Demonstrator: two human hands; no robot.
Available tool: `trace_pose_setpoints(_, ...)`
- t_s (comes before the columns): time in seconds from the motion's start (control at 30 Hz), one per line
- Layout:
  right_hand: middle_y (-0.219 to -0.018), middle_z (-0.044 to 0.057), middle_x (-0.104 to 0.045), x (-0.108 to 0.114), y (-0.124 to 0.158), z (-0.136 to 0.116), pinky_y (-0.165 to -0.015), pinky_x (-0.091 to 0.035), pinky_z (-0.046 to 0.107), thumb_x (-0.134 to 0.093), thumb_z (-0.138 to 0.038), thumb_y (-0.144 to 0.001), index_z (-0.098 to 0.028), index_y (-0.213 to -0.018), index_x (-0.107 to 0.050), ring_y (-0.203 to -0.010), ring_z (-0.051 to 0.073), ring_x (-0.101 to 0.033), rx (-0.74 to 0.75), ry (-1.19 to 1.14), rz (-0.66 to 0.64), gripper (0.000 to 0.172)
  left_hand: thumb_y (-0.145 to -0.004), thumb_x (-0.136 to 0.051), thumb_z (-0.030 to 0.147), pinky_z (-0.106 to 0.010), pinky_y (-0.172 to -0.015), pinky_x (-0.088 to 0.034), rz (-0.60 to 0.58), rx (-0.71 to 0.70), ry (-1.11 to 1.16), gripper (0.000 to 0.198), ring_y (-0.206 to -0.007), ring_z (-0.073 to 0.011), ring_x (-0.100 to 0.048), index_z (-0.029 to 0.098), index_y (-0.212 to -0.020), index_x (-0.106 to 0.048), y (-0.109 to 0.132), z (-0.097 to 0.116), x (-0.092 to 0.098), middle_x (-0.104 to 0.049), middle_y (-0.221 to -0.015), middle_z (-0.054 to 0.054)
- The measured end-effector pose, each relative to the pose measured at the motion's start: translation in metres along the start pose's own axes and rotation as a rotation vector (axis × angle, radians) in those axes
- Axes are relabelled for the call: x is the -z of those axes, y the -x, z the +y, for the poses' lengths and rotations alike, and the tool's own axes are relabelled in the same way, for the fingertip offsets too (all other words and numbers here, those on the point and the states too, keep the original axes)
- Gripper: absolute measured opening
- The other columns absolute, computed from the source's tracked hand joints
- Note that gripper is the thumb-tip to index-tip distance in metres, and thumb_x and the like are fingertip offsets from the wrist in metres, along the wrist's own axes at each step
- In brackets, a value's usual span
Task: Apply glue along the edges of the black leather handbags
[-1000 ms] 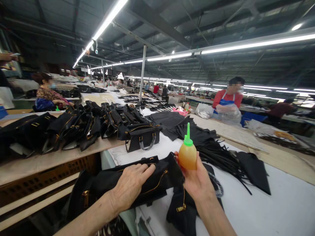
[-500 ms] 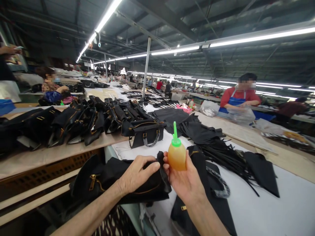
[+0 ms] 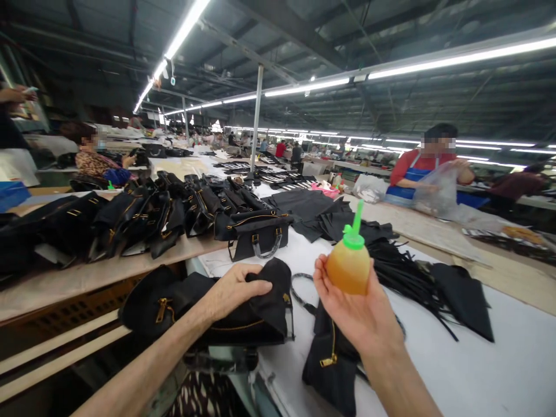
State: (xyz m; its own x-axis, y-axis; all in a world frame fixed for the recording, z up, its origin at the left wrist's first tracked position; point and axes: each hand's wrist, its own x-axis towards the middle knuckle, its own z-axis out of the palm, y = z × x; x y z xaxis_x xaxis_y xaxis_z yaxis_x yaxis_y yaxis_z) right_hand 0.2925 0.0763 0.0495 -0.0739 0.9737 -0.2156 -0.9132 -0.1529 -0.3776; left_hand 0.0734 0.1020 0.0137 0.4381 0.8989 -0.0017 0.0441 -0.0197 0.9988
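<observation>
My left hand (image 3: 232,291) is closed on the folded top of a black handbag (image 3: 208,310) with gold zips, which lies at the near edge of the white table (image 3: 478,370). In my right hand (image 3: 354,315) I hold up an orange squeeze bottle (image 3: 348,263) with a green nozzle, tilted a little to the right, above a second black bag piece (image 3: 330,359) with a gold zip pull. A clear strap loop (image 3: 299,292) lies between the two hands.
A row of finished black handbags (image 3: 143,217) stands on the wooden bench at left. Black fabric panels and strips (image 3: 391,266) lie ahead on the table. A person in red with a blue apron (image 3: 417,171) handles a plastic bag at right; another person sits at far left.
My left hand has bunched the bag and pulled it left towards me. My right hand has carried the bottle to the right and tilted it.
</observation>
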Motion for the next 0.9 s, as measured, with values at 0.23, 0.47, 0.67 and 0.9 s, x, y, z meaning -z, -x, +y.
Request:
trace_pose_setpoints(0.23, -0.098, 0.014, -0.064, 0.016, 0.033, -0.04, -0.059, -0.054, 0.034, -0.054, -0.049, -0.086, -0.016, -0.107, -0.063, -0.074, 0.023, -0.061, 0.112, 0.1, 0.076, 0.04, -0.071, -0.061, 0.026, -0.021, -0.059, -0.046, 0.081, -0.034, -0.005, 0.015, -0.062, -0.0137, -0.06, 0.013, -0.077, -0.066, -0.007, 0.03, 0.01, -0.068, -0.072, -0.002)
trace_pose_setpoints(0.47, -0.104, 0.013, -0.065, 0.043, 0.059, -0.053, -0.054, -0.053, 0.024, -0.065, -0.048, -0.079, -0.018, -0.112, -0.062, -0.067, 0.017, -0.06, 0.177, 0.293, 0.115, 0.045, -0.062, -0.063, 0.018, -0.02, -0.053, -0.046, -0.046, -0.072, -0.039, 0.012, -0.053, -0.0124, -0.06, 0.013, -0.071, -0.069, -0.032, 0.074, 0.008, -0.068, -0.064, 0.0)
trace_pose_setpoints(0.67, -0.117, 0.008, -0.062, 0.058, 0.066, -0.065, -0.074, -0.056, 0.027, -0.066, -0.045, -0.078, -0.022, -0.114, -0.06, -0.095, 0.024, -0.062, 0.31, 0.526, 0.221, 0.042, -0.058, -0.064, 0.018, -0.019, -0.046, -0.043, -0.013, -0.086, 0.178, 0.01, -0.046, -0.0126, -0.057, 0.011, -0.063, -0.068, -0.038, 0.043, 0.016, -0.066, -0.057, -0.003)
trace_pose_setpoints(0.9, -0.115, 0.008, -0.061, 0.054, 0.067, -0.087, -0.066, -0.056, 0.027, -0.07, -0.047, -0.072, -0.026, -0.117, -0.051, -0.094, 0.028, -0.061, 0.602, 1.138, 0.087, 0.053, -0.052, -0.063, 0.018, -0.018, -0.04, -0.04, 0.008, -0.104, 0.247, 0.009, -0.04, -0.011, -0.053, 0.01, -0.055, -0.066, -0.042, 0.039, 0.022, -0.062, -0.049, -0.002)
